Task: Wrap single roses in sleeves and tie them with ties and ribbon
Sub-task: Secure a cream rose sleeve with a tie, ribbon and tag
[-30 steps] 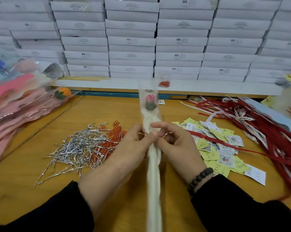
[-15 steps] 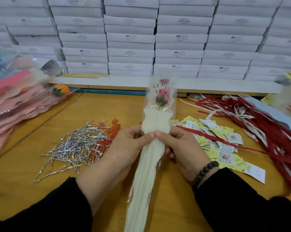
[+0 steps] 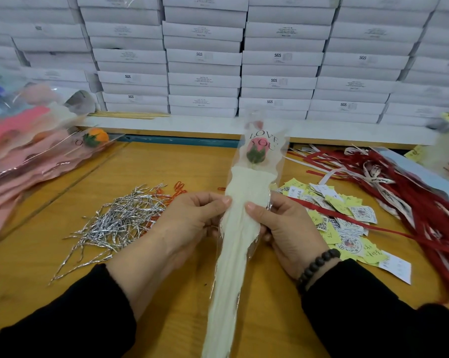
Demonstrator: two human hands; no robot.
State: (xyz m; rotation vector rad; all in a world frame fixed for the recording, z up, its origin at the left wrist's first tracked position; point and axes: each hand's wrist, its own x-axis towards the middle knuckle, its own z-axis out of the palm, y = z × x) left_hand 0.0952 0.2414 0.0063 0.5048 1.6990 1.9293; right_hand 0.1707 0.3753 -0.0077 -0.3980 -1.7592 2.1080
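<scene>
A: What has changed in the last second?

B: The sleeve (image 3: 240, 228) has opened out; a second ago it was gathered into a narrow bunch between the hands, now it lies broad and flat-faced, tilted a little to the right, with "LOVE YOU" readable at the top; the rose (image 3: 257, 151) sits inside that clear top part, raised over the table (image 3: 166, 166).

A: And the hands?

B: The left hand (image 3: 192, 223) pinches the sleeve's left edge, thumb on its face; the right hand (image 3: 285, 228) pinches the right edge the same way; both grip the sleeve at its waist, just below the bloom.

A: So what does that mean for the work?

B: I judge the rose is seated and the sleeve is being straightened; gathering and tying are not yet done.

A: What lies around?

B: Stacked white boxes (image 3: 205, 81) along the back; finished wrapped roses (image 3: 37, 156) at the left; red ribbons (image 3: 425, 202) at the right; yellow tags (image 3: 347, 223) beside the right hand; silver ties (image 3: 120, 223) beside the left, with a few orange ties (image 3: 178, 188) behind them.

A: Anything in the way?

B: Nothing blocks a reach to the ties; a hand must let go first, though, and the sleeve may slacken.
</scene>
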